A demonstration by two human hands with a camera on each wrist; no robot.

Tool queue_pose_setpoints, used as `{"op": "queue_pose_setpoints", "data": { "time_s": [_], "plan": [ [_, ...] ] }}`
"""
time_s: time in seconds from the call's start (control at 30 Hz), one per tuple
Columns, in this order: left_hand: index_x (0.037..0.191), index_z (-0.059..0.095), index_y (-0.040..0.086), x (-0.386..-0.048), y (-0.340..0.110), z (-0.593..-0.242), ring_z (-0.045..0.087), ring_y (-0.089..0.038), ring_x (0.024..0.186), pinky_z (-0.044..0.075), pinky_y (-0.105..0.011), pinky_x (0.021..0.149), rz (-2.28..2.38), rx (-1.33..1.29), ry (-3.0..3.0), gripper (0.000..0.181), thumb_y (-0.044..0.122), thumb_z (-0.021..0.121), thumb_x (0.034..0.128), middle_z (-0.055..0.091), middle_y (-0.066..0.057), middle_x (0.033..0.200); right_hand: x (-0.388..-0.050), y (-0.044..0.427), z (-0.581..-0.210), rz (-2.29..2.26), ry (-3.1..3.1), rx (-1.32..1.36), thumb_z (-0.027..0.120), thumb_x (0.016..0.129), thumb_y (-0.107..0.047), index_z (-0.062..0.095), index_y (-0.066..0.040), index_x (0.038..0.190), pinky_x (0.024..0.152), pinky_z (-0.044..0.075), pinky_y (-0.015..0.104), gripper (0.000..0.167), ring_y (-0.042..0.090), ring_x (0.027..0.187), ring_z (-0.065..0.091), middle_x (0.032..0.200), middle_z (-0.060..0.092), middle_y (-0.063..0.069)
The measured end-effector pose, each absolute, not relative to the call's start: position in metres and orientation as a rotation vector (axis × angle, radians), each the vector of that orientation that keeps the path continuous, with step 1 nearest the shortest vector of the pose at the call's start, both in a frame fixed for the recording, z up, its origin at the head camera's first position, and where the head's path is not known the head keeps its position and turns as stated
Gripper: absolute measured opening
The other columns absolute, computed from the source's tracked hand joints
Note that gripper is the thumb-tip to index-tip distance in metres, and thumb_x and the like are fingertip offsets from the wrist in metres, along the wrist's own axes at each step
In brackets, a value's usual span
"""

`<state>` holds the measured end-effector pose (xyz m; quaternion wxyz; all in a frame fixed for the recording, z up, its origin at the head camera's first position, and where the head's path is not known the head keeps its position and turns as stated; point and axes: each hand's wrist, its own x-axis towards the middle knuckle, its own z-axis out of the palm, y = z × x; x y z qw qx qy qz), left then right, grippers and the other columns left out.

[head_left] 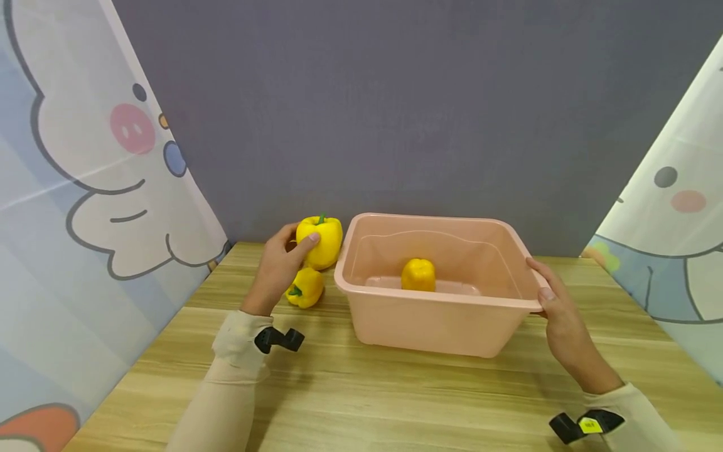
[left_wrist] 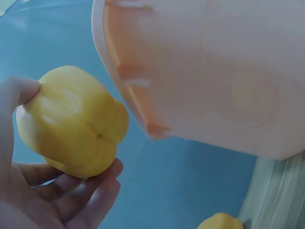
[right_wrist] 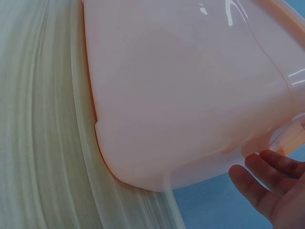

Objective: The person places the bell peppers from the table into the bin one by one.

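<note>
A large yellow bell pepper (head_left: 323, 246) with a green stem is gripped in my left hand (head_left: 279, 267), left of the pink plastic tub (head_left: 429, 323). In the left wrist view the thumb lies on one side of the bell pepper (left_wrist: 71, 119) and curled fingers on the other. On the table just below that hand lies a second yellow bell pepper (head_left: 305, 288). Another yellow bell pepper (head_left: 418, 275) sits inside the tub. My right hand (head_left: 567, 323) holds the tub's right rim, its thumb on top; in the right wrist view the fingers reach under the rim.
The wood-grain table (head_left: 350, 402) runs back to a dark grey wall panel (head_left: 395, 113). Cartoon-printed sheets (head_left: 113, 188) stand along the left and right sides. Each forearm wears a black wrist mount (head_left: 277, 339).
</note>
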<state>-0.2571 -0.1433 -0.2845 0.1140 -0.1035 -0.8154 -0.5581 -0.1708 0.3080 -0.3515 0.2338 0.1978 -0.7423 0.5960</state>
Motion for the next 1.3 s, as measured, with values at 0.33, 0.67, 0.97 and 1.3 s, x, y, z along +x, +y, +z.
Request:
{"op": "queue_pose_setpoints", "data": {
  "time_s": [0.33, 0.67, 0.97, 1.3],
  "plan": [
    [0.144, 0.05, 0.009, -0.253, -0.135, -0.283, 0.053, -0.023, 0.124, 0.044, -0.044, 0.104, -1.732, -0.397, -2.276, 0.065, 0.052, 0.061, 0.0967, 0.054, -0.007, 0.139, -0.171, 0.309, -0.352, 1.606, -2.049, 0.528, 0.029, 0.108, -0.017, 0.036, -0.008, 0.156, 0.082, 0.044, 0.015, 0.049, 0.012, 0.11, 0.053, 0.144, 0.044, -0.003],
    [0.143, 0.05, 0.006, -0.247, -0.125, -0.282, 0.055, -0.022, 0.116, 0.044, -0.042, 0.104, -1.774, -0.479, -2.21, 0.06, 0.046, 0.06, 0.0988, 0.057, -0.007, 0.133, -0.171, 0.308, -0.351, 1.618, -2.046, 0.525, 0.029, 0.108, -0.017, 0.036, -0.008, 0.156, 0.082, 0.044, 0.015, 0.049, 0.012, 0.111, 0.052, 0.145, 0.043, -0.003],
    [0.142, 0.05, 0.006, -0.241, -0.117, -0.283, 0.059, -0.025, 0.112, 0.052, -0.037, 0.095, -1.841, -0.549, -2.199, 0.055, 0.041, 0.06, 0.1, 0.057, -0.01, 0.13, -0.17, 0.307, -0.352, 1.588, -2.066, 0.525, 0.028, 0.108, -0.016, 0.035, -0.007, 0.155, 0.082, 0.044, 0.015, 0.049, 0.012, 0.111, 0.051, 0.145, 0.043, -0.003],
    [0.14, 0.051, 0.005, -0.241, -0.113, -0.283, 0.061, -0.028, 0.106, 0.055, -0.031, 0.086, -1.862, -0.604, -2.171, 0.052, 0.039, 0.06, 0.1007, 0.058, -0.013, 0.125, -0.171, 0.308, -0.352, 1.625, -2.063, 0.519, 0.028, 0.108, -0.017, 0.035, -0.01, 0.156, 0.083, 0.042, 0.017, 0.049, 0.012, 0.113, 0.049, 0.146, 0.04, -0.005]
  ]
}}
